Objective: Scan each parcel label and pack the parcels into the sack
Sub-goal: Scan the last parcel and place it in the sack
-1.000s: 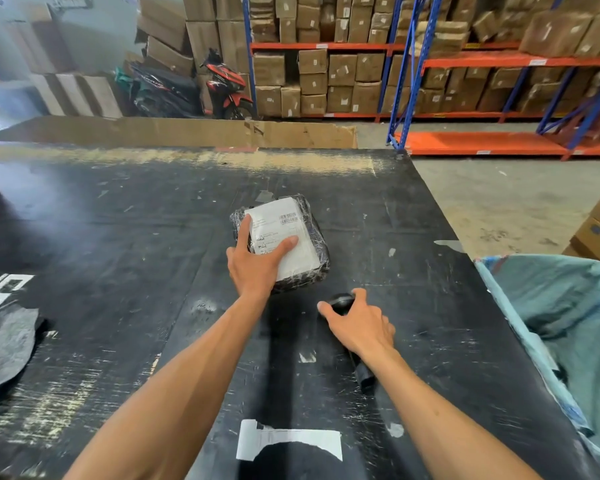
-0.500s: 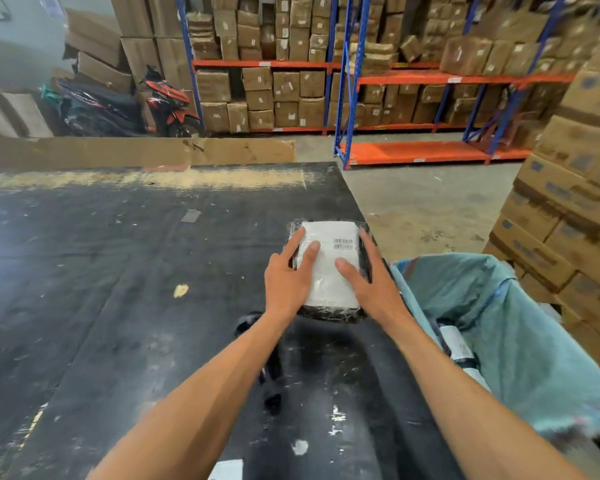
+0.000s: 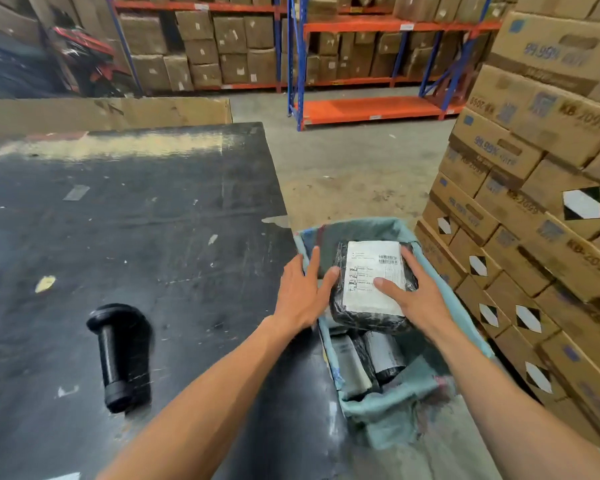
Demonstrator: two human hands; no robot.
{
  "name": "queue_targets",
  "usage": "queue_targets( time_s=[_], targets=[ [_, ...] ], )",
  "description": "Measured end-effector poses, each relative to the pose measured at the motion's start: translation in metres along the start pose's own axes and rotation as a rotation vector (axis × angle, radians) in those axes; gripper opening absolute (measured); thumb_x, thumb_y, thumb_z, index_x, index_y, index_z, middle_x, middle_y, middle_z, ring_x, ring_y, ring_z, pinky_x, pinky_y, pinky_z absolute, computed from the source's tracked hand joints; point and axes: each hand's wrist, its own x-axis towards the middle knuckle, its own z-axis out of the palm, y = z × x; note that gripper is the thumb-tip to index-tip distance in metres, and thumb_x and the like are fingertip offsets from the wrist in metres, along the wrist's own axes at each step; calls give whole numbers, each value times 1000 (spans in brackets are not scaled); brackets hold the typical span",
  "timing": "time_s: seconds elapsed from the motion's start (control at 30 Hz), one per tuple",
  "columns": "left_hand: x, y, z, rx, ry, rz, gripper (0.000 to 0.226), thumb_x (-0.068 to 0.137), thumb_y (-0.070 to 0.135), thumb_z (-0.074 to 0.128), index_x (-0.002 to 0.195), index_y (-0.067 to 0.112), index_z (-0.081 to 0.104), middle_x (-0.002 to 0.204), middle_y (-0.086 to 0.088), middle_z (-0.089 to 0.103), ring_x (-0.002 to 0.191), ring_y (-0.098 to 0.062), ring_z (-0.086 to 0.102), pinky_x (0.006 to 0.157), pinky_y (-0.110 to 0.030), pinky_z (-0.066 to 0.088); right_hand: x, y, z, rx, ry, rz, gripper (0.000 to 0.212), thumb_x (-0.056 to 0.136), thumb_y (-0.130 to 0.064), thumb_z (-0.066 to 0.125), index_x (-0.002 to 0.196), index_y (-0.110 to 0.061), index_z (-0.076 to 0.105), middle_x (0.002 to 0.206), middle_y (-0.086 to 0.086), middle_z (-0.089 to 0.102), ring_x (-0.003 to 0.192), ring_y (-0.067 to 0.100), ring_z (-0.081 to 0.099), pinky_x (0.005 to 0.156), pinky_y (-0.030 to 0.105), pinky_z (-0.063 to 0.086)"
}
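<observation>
Now the parcel (image 3: 371, 282) sits above the open mouth of the sack (image 3: 388, 407), held between both hands. It is a flat, rectangular packet wrapped in black, crinkled plastic film, and a white printed label with a barcode near its far right corner covers most of the top face. The right hand (image 3: 411, 299) has its grip closed on the parcel's right side, thumb lying across the label and fingers curled round the far edge. The left hand (image 3: 303, 294) is spread flat with fingers extended; its thumb tip touches the parcel's left edge, and the grip looks released rather than clenched.

The sack is teal cloth, its rim folded outward, hanging just beside the worktop's (image 3: 136, 220) right edge at about 3 o'clock from the left hand. Inside it, below the parcel at 6 o'clock, lie other parcels (image 3: 368, 358) wrapped in grey and black film. A black handheld scanner (image 3: 120, 355) lies on its side on the black, scuffed worktop, well apart at 9 o'clock from the hands. A wall of stacked cardboard boxes (image 3: 541, 209) stands close against the sack at 3 o'clock, leaving little room on that side; bare concrete floor (image 3: 354, 168) lies beyond the sack at 12 o'clock.
</observation>
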Motion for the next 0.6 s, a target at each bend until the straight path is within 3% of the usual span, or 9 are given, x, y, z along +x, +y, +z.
queue_targets(
  time_s=[0.07, 0.13, 0.3, 0.37, 0.43, 0.5, 0.53, 0.57, 0.6],
  targets=[
    [3, -5, 20, 153, -64, 11, 79, 101, 66, 23, 163, 21, 5, 168, -17, 0, 155, -29, -2, 126, -43, -1, 0, 24, -15, -55, -73, 71, 108, 70, -51, 90, 163, -39, 37, 140, -17, 58, 125, 7, 57, 83, 12, 47],
    [6, -10, 34, 311, -112, 6, 80, 102, 63, 17, 163, 14, -2, 168, -17, -14, 155, -30, -11, 125, -44, -9, 3, 48, -22, -109, -170, 155, 106, 71, -48, 93, 162, -43, 38, 141, -15, 60, 128, 13, 57, 88, 19, 49],
    [8, -17, 44, 417, -75, 41, 77, 105, 56, 9, 159, 5, -12, 166, -14, -18, 154, -25, -18, 124, -39, -14, 17, 90, 1, -283, -454, 328, 104, 76, -44, 94, 163, -41, 36, 164, -2, 45, 150, 23, 42, 114, 33, 39],
    [7, -19, 47, 435, -48, 45, 75, 106, 53, 9, 158, 3, -12, 167, -14, -18, 154, -24, -18, 124, -38, -14, 21, 101, 20, -321, -561, 381, 104, 80, -41, 93, 165, -38, 33, 167, 3, 42, 151, 24, 41, 122, 39, 36],
    [8, -18, 48, 443, -49, 40, 74, 106, 51, 9, 158, 3, -11, 167, -13, -17, 155, -23, -17, 124, -38, -14, 24, 112, 34, -313, -602, 410, 104, 83, -39, 91, 167, -36, 30, 160, 0, 50, 141, 19, 49, 112, 27, 44],
    [8, -18, 50, 448, -39, 31, 74, 105, 51, 8, 159, 3, -8, 168, -13, -14, 155, -23, -15, 124, -38, -14, 21, 123, 42, -284, -608, 416, 103, 86, -36, 89, 168, -36, 26, 147, -9, 57, 128, 12, 52, 85, 4, 45],
    [8, -18, 49, 453, -34, 29, 74, 105, 51, 9, 159, 3, -6, 168, -13, -12, 155, -23, -14, 124, -39, -13, 18, 129, 44, -274, -604, 407, 102, 88, -36, 87, 168, -37, 24, 147, -10, 56, 128, 11, 51, 80, 0, 43],
    [9, -18, 49, 455, -40, 27, 73, 106, 50, 10, 159, 3, -5, 168, -13, -12, 155, -23, -13, 125, -39, -13, 16, 134, 46, -276, -610, 400, 101, 91, -37, 85, 168, -39, 20, 154, -7, 52, 132, 12, 49, 90, 3, 44],
    [9, -18, 48, 461, -49, 23, 73, 106, 50, 11, 159, 3, -5, 168, -13, -12, 155, -24, -13, 125, -40, -12, 14, 137, 46, -318, -621, 389, 101, 94, -41, 81, 169, -43, 14, 164, -2, 43, 142, 17, 43, 108, 16, 42]
  ],
)
